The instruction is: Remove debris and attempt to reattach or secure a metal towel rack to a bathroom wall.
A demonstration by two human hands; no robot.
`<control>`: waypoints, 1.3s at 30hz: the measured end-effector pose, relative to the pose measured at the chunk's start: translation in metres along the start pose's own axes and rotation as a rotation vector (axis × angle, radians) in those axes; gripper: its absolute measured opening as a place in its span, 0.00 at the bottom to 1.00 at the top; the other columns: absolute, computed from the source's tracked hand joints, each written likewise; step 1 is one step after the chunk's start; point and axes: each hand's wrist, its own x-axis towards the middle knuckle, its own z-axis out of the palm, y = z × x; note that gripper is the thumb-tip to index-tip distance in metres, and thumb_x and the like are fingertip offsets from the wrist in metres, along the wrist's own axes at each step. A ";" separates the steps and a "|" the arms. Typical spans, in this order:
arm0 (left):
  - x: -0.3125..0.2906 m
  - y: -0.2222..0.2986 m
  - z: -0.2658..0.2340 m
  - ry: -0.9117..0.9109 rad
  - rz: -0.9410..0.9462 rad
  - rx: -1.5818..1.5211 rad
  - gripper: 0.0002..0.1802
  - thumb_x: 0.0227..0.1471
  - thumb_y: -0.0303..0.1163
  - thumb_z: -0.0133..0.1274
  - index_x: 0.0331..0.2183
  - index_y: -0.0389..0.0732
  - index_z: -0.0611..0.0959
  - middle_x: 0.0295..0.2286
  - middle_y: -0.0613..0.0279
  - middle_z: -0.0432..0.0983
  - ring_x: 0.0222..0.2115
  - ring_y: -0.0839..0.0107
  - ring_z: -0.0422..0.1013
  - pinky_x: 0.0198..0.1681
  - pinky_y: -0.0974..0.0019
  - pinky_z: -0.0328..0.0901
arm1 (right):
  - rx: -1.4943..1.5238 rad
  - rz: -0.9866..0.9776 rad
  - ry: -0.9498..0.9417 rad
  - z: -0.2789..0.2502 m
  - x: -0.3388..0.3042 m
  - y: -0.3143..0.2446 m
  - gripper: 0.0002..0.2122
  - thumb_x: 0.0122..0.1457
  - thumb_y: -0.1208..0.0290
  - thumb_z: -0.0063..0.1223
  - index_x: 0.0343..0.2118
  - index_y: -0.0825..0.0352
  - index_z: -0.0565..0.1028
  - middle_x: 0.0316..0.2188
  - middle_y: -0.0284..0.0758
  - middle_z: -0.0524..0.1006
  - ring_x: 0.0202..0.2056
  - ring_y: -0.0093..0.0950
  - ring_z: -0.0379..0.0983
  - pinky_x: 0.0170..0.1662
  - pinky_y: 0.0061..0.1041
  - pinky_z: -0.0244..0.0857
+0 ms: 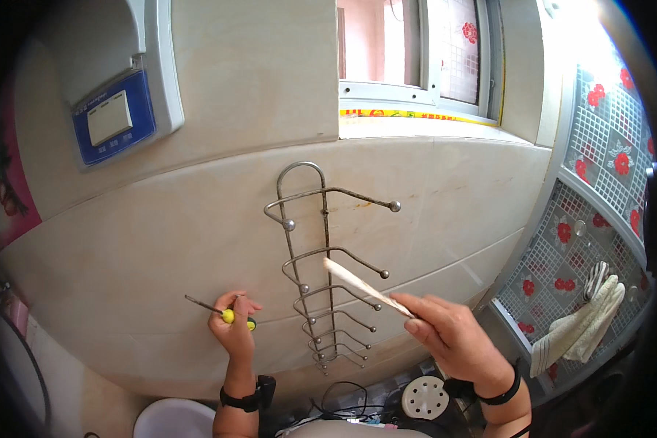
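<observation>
My left hand is closed around a screwdriver with a yellow-green handle, its dark shaft pointing up and left. A long, whitish, flat stick is pinched in my right hand; its exact kind is unclear. Between my hands, a metal rack stands upright along the tiled wall. Several bent arms with ball tips stick out from it, one below another. The stick's far end overlaps the rack's upper middle in the view; whether they touch, I cannot tell. The screwdriver is left of the rack, apart from it.
A switch panel with a blue frame is on the wall at upper left. Above right is a window. A flower-patterned door holds hanging towels. Below are a white basin, black cables and a round white perforated piece.
</observation>
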 end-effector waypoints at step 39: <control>0.005 0.002 -0.013 -0.267 -0.011 -0.060 0.06 0.47 0.28 0.49 0.27 0.35 0.74 0.16 0.62 0.69 0.19 0.76 0.68 0.22 0.77 0.59 | 1.253 0.434 0.217 0.103 0.020 -0.018 0.16 0.59 0.69 0.32 0.49 0.67 0.59 0.18 0.25 0.59 0.15 0.12 0.54 0.16 0.11 0.49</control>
